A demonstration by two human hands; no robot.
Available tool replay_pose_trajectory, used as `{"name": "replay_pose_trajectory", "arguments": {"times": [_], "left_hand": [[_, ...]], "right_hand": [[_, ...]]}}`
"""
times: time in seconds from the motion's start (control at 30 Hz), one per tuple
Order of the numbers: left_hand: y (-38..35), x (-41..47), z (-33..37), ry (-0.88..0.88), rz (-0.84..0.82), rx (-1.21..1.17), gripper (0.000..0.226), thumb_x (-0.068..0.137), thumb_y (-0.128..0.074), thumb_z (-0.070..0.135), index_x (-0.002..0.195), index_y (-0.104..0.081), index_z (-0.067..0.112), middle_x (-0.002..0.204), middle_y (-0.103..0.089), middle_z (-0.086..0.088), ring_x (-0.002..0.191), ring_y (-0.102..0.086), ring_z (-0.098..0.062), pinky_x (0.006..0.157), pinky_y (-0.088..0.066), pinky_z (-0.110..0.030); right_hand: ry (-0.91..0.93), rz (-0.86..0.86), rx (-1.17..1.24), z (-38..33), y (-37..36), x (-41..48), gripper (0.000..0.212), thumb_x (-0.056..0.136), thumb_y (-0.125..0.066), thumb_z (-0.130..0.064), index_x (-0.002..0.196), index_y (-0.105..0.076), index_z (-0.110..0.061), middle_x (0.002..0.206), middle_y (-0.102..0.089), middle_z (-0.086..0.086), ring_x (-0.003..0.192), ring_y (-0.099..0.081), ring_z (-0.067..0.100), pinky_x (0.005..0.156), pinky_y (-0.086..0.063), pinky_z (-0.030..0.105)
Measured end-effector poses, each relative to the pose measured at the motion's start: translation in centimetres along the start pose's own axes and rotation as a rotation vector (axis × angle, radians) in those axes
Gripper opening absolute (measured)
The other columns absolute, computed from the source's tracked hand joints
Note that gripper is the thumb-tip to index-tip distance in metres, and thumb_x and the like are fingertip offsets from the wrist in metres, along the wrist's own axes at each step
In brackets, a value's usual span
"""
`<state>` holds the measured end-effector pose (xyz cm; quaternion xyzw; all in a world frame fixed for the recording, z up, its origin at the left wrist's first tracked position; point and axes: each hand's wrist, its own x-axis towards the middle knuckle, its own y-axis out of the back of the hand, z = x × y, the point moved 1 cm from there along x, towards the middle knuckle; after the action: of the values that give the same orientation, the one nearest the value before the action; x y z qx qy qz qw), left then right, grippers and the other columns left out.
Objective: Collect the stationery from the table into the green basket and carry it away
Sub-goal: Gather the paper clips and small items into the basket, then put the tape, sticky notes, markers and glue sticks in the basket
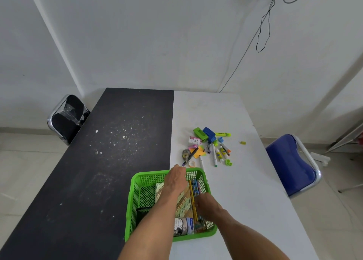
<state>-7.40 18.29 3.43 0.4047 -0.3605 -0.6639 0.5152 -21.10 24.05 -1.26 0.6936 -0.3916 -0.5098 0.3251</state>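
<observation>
The green basket (137, 183) stands at the table's near edge, across the seam between the black and white halves. It holds a patterned notebook (184, 202), a bundle of pencils (193, 187), tape rolls (181, 226) and a black mesh holder (142, 213). My left hand (175, 178) reaches across the basket, its fingers curled over the far rim. My right hand (206, 204) is down inside the basket, fingers curled at the pencils; its fingertips are hidden. Loose stationery (210, 147) lies on the white half beyond the basket: markers, glue sticks, staplers, sticky notes and a highlighter.
A small tape ring (192, 164) and a white marker (201, 161) lie just past the basket's far rim. A blue chair (288, 163) stands to the right of the table and a black chair (66, 118) at its far left. Walls close behind.
</observation>
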Motion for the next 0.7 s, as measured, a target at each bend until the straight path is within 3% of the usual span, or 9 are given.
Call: {"name": "replay_pose_trajectory", "arguments": {"times": [0.17,0.43,0.6,0.7], "left_hand": [[0.1,3.3,1.7,0.024,0.001,0.020,0.027,0.092,-0.053,0.006,0.116,-0.063,0.012,0.116,-0.056,-0.006,0.103,-0.060,-0.025,0.084,-0.052,-0.036],[0.3,9.2,3.8,0.003,-0.006,0.000,0.024,0.093,-0.050,0.011,0.116,-0.056,0.010,0.116,-0.054,-0.008,0.106,-0.058,-0.029,0.080,-0.046,-0.036],[0.3,14.2,4.0,-0.020,-0.045,-0.025,0.036,0.091,-0.050,0.005,0.126,-0.057,0.012,0.120,-0.053,-0.010,0.113,-0.055,-0.030,0.088,-0.046,-0.036],[0.0,17.8,3.5,-0.026,-0.073,-0.067,0.035,0.094,-0.049,0.013,0.127,-0.059,0.017,0.120,-0.053,-0.011,0.113,-0.054,-0.031,0.090,-0.046,-0.038]], "right_hand": [[0.025,0.121,0.056,2.0,3.8,3.5,0.025,0.080,-0.041,-0.005,0.075,-0.065,-0.008,0.077,-0.066,0.010,0.069,-0.058,0.026,0.061,-0.045,0.030],[-0.044,0.188,0.133,5.6,9.8,10.1,0.030,0.085,-0.049,-0.004,0.106,-0.070,-0.010,0.108,-0.067,0.012,0.102,-0.062,0.027,0.082,-0.053,0.033],[-0.156,0.237,0.229,7.7,12.8,15.7,0.031,0.084,-0.052,-0.006,0.107,-0.070,-0.015,0.116,-0.065,0.010,0.105,-0.062,0.026,0.085,-0.053,0.032],[-0.207,0.234,0.254,8.5,14.1,19.2,0.028,0.085,-0.052,-0.009,0.107,-0.069,-0.015,0.112,-0.066,0.010,0.100,-0.064,0.028,0.078,-0.051,0.029]]}}
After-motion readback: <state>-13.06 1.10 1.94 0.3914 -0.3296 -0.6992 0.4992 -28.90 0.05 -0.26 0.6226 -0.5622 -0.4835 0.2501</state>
